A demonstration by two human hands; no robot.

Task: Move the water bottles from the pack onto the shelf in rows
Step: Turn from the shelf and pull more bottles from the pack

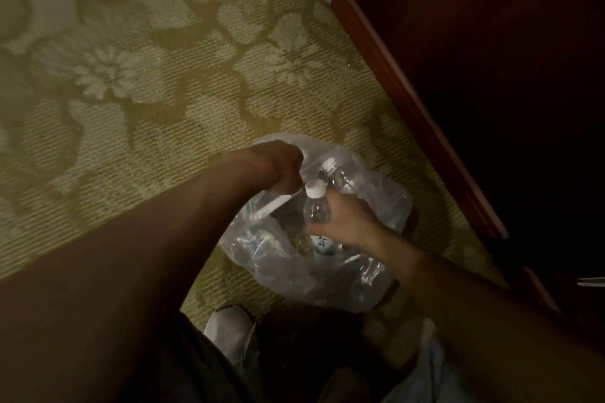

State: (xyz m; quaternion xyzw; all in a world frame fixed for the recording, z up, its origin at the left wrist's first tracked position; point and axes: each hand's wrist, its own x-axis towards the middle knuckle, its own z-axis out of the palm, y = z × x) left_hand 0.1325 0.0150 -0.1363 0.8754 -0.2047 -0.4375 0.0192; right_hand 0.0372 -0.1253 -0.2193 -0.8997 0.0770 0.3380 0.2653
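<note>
My left hand (284, 170) is curled in a fist round the upper edge of the clear plastic pack (330, 271), bunching the film and holding it up and off to the left. My right hand (347, 222) has its grip wrapped round the body of a water bottle (313, 206), fingers closed on the clear plastic just under its white cap (315, 189); the bottle stands nearly upright inside the mouth of the pack, with its cap close beside my left fist. A second bottle (337, 173) lies deeper in the pack beyond the first, its cap toward the far rim, though the film is crumpled and the light is dim, so I cannot tell how many more are in there. The pack sits on the patterned carpet (131, 75), which runs wide and open to the left and ahead of me. On the right, a dark red wooden edge (409, 101) slants from the top down past the pack, near its right side, and everything beyond that edge is in deep shadow. My pale shoe (232, 334) is just below the pack's near edge.
</note>
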